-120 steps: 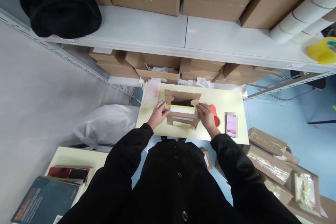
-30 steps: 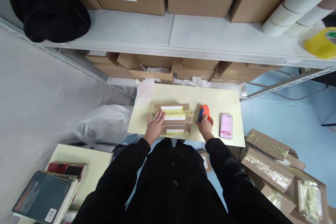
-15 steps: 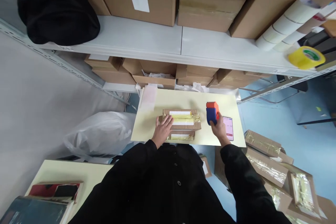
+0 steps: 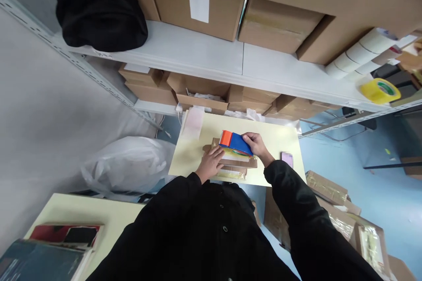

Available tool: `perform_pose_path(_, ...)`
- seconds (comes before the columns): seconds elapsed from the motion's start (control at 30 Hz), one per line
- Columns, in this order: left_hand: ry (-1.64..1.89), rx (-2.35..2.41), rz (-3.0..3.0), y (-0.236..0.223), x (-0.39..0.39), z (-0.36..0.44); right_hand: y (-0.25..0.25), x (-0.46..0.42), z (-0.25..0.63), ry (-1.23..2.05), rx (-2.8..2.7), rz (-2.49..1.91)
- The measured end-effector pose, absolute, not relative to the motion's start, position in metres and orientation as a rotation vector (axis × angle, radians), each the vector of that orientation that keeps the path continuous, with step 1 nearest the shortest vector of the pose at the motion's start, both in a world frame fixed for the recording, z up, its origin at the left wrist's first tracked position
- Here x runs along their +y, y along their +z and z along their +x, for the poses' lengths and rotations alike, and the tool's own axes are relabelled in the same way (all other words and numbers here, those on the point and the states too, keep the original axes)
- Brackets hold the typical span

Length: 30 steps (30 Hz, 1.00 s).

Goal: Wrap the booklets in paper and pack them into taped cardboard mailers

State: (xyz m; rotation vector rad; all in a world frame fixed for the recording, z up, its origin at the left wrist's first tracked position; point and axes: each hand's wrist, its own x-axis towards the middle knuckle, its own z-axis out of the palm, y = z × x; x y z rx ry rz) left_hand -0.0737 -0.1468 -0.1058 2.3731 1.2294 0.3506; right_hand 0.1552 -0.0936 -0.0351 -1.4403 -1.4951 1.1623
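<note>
On the cream table (image 4: 275, 140) a small cardboard box (image 4: 252, 163) with a white label and shiny tape lies partly over another taped box (image 4: 235, 174), nearer my body. My left hand (image 4: 210, 164) rests flat on the upper box's left end, fingers stretched out. Wrapped in my right hand (image 4: 257, 144) is a blue and orange tape dispenser (image 4: 238, 141). It is held sideways over the box top, its orange end close to my left fingertips. The dispenser hides much of the box's upper face; whether it touches the box I cannot tell.
A phone (image 4: 287, 158) lies at the table's right side. Taped cartons (image 4: 326, 185) are piled on the floor at right. Above the table's far edge runs a shelf (image 4: 194, 48) with large boxes and a yellow tape roll (image 4: 380, 91). A plastic bag (image 4: 128, 162) stands left.
My right hand has carried the tape dispenser left from beside the phone to above the box, turning it sideways. My left hand stays on the box. The view has shifted slightly.
</note>
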Motion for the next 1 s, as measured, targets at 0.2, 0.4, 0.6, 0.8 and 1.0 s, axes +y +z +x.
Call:
perform_pose_path(0.2,0.753,1.154,1.859,-0.098,-0.145,-0.084,-0.053,-0.094,0.164,1.249,-1.487,-1.457)
perform_pose_path(0.4,1.019,1.226,1.097,-0.074,-0.118,-0.081,-0.058,-0.098,0.167,1.250,-1.466,-1.435)
perform_pose_path(0.6,0.884,1.048,0.642,-0.060,-0.101,-0.074,-0.061,-0.102,0.165,1.245,-1.473,-1.421)
perform_pose_path(0.8,0.878,1.031,0.515,-0.062,-0.101,-0.069,-0.065,-0.103,0.169,1.237,-1.489,-1.426)
perform_pose_path(1.0,0.880,0.969,0.388,-0.066,-0.100,-0.061,-0.066,-0.102,0.170,1.237,-1.474,-1.416)
